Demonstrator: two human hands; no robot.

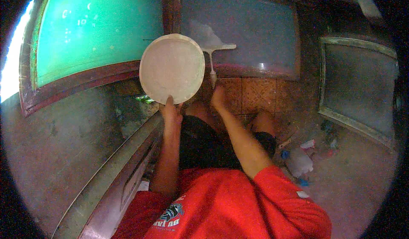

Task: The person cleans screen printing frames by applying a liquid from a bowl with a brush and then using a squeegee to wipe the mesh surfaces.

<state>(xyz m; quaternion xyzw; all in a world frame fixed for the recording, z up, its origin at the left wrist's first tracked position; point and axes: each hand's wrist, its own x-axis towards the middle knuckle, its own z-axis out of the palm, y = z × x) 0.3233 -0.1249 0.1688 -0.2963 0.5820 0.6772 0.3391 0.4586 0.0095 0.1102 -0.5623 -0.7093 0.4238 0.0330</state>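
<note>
My left hand (171, 110) grips the lower rim of a round, cream-coloured shallow dish or lid (172, 70), with the thumb on its near face. Its pale face is turned up toward me. To the right, my right hand (218, 96) is closed around the handle of a T-shaped scraper (212, 62) with a wide, pale blade. The blade lies over a framed blue-grey panel (260, 34); whether it touches is hard to tell. A whitish smear (205, 33) shows on that panel just above the blade.
A bright green framed panel (100, 26) stands at the left, and another grey framed panel (358, 83) leans at the right. Brown patterned tiles (258, 95) lie below the blue-grey panel. Crumpled plastic litter (299, 162) is on the floor at right. A long ledge (106, 171) runs along my left.
</note>
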